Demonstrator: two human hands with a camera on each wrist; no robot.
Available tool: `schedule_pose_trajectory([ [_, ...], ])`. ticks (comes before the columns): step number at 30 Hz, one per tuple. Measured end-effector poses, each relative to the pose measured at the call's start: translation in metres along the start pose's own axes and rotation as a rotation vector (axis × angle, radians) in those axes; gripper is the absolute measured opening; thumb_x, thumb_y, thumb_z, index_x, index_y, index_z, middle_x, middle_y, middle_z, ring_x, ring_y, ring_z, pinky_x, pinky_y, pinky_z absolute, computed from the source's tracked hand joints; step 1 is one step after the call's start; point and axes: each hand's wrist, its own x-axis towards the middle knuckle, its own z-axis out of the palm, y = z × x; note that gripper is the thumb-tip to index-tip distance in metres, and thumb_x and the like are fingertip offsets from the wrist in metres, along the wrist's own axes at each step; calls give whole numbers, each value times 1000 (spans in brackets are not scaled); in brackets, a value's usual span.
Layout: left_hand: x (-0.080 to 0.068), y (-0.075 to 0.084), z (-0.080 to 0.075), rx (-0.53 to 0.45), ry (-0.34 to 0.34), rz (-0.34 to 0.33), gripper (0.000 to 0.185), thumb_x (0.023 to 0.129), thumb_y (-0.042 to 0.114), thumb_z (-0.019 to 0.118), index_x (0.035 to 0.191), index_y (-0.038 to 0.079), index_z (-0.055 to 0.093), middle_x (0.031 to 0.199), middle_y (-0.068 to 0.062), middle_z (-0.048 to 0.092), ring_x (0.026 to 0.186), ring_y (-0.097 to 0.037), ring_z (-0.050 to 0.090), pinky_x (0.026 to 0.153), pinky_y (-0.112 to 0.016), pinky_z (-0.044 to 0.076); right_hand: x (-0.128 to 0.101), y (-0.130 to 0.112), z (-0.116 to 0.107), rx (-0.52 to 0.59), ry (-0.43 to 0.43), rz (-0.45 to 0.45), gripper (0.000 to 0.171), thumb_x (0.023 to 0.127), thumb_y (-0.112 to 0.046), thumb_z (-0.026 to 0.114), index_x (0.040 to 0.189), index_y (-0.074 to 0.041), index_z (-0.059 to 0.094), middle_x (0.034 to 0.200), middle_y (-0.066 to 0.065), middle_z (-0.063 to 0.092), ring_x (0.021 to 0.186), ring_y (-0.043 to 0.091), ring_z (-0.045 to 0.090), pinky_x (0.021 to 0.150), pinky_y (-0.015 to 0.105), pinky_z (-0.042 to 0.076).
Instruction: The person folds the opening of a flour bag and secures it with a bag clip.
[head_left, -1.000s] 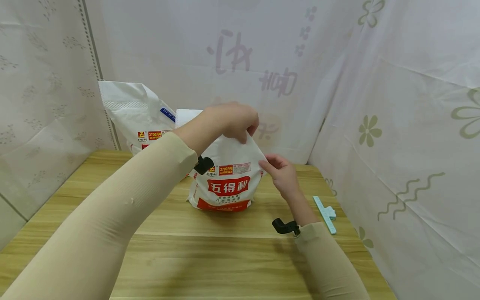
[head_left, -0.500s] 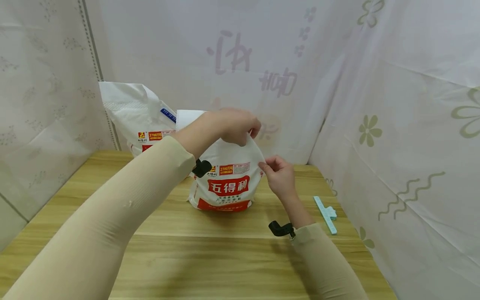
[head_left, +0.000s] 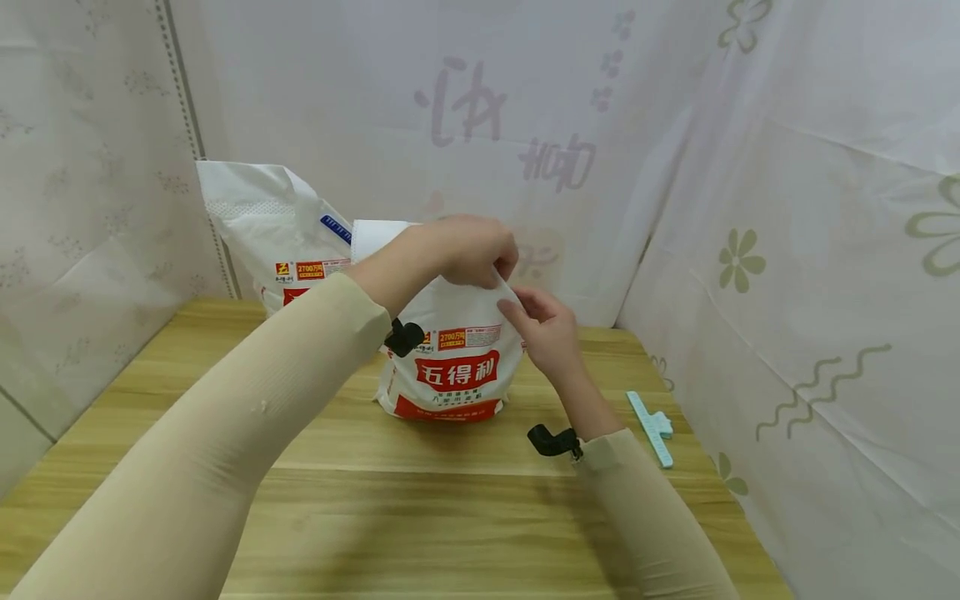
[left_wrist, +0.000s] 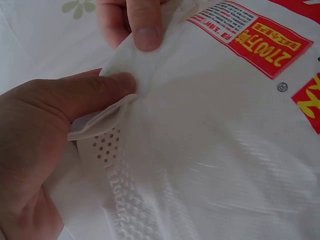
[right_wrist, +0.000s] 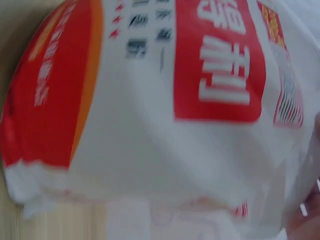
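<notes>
- Head view: a white flour bag (head_left: 457,358) with a red label stands upright on the wooden surface (head_left: 420,500), near the middle of its far edge.
- Left hand (head_left: 468,247) is curled over the bag's top, pinching the folded upper edge between thumb and fingers; the left wrist view shows the thumb (left_wrist: 95,92) pressing the perforated flap.
- Right hand (head_left: 546,332) pinches the same top edge at its right corner, just beside the left hand; one fingertip (left_wrist: 146,35) presses the fold.
- Right wrist view is blurred and shows only the bag's red label close up.
- A second white bag (head_left: 273,229) stands behind the first, toward the far left corner.
- A pale green sealing clip (head_left: 651,429) lies by the right edge of the surface, well apart from the hands.
</notes>
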Motion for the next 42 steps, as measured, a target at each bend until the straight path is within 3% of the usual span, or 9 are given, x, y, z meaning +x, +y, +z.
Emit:
schedule_pose_trajectory([
  [4, -1, -4, 4, 14, 25, 19, 14, 101, 5, 68, 100, 12, 79, 103, -4, 74, 94, -23, 63, 87, -37, 58, 2, -5, 10, -21, 75, -70, 21, 101, -19, 82, 112, -1, 80, 98, 14, 77, 83, 11, 68, 71, 21, 57],
  [9, -1, -3, 3, 38, 23, -1, 13, 101, 7, 68, 102, 14, 79, 105, -3, 74, 94, -23, 62, 83, -37, 56, 3, -6, 15, -104, 116, -80, 20, 101, -21, 82, 106, -2, 78, 92, 14, 74, 78, 12, 65, 68, 20, 53],
  [14, -2, 3, 0, 96, 13, -55, 7, 99, 13, 74, 103, 15, 79, 104, -1, 74, 91, -23, 63, 79, -38, 54, 3, -5, 16, -151, 116, -86, 22, 103, -22, 79, 107, 0, 74, 90, 20, 73, 75, 16, 63, 66, 21, 50],
  [20, -2, 5, 3, 203, 7, -2, 9, 100, 11, 68, 103, 14, 76, 101, -3, 72, 92, -23, 61, 85, -40, 54, 2, -4, 14, -297, 122, -172, 21, 103, -23, 79, 105, -3, 77, 93, 15, 72, 79, 20, 62, 70, 26, 49],
  [23, -3, 3, 5, 194, 6, 7, 10, 101, 9, 66, 105, 13, 74, 103, -4, 71, 94, -25, 60, 87, -42, 54, 2, -2, 12, -334, 102, -210, 20, 103, -24, 79, 106, -4, 79, 100, 14, 73, 86, 23, 66, 75, 29, 52],
  [25, -4, 1, 6, 177, 6, 9, 11, 102, 9, 64, 105, 13, 74, 105, -4, 72, 96, -25, 61, 88, -42, 54, 1, 0, 9, -330, 78, -194, 19, 102, -23, 80, 107, -4, 80, 102, 13, 73, 90, 22, 66, 77, 28, 53],
  [30, -2, -3, 8, 136, 29, 30, 19, 103, 6, 63, 106, 14, 80, 109, -3, 77, 98, -24, 66, 87, -39, 59, -5, 9, 1, -326, 51, -107, 14, 100, -18, 82, 100, -4, 83, 92, 13, 71, 80, 17, 62, 67, 21, 50],
  [38, 0, -4, 9, 153, 47, 32, 21, 102, 7, 66, 107, 16, 85, 111, -2, 80, 101, -23, 70, 88, -40, 63, -8, 16, 4, -379, 133, -186, 14, 97, -20, 86, 98, -6, 88, 94, 13, 84, 75, 26, 75, 61, 15, 49],
  [42, 0, -4, 10, 134, 42, 20, 22, 102, 8, 66, 106, 17, 85, 109, -1, 79, 99, -22, 70, 85, -38, 63, -11, 15, -1, -385, 69, -122, 17, 102, -20, 79, 106, -5, 86, 94, 14, 80, 74, 25, 70, 63, 20, 51],
])
